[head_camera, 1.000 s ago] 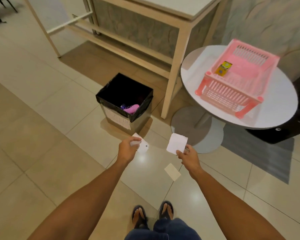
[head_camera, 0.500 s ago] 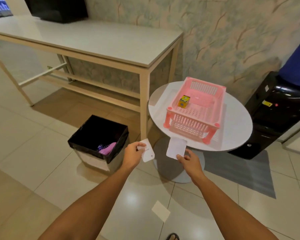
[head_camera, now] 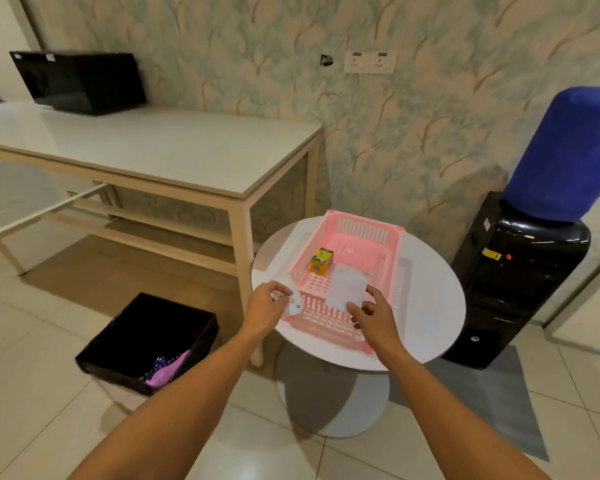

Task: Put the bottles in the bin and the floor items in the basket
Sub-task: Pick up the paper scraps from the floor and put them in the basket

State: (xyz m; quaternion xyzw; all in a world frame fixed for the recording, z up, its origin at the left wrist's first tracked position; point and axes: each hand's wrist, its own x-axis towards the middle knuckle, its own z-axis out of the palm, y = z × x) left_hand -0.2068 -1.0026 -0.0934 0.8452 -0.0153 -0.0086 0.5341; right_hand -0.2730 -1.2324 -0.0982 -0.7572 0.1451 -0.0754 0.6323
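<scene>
Over the pink basket (head_camera: 355, 271) on the round tabletop (head_camera: 430, 306), the right hand (head_camera: 374, 315) pinches a white card (head_camera: 347, 287); the left hand (head_camera: 267, 306) pinches a white tag (head_camera: 296, 304).

My basket (head_camera: 357, 247) is pink. A little yellow box (head_camera: 321, 260) with some black on it sits inside. My left hand (head_camera: 267, 308) holds a white card (head_camera: 293, 299) with a small black dot. The paper (head_camera: 347, 287) by my right hand (head_camera: 373, 315) is white too. The round table (head_camera: 426, 306) is white. The bin (head_camera: 146, 341) is black, with something purple (head_camera: 168, 370) in it. The wall (head_camera: 413, 126) has pale green tree shapes. The big water bottle (head_camera: 565, 154) is blue.
</scene>
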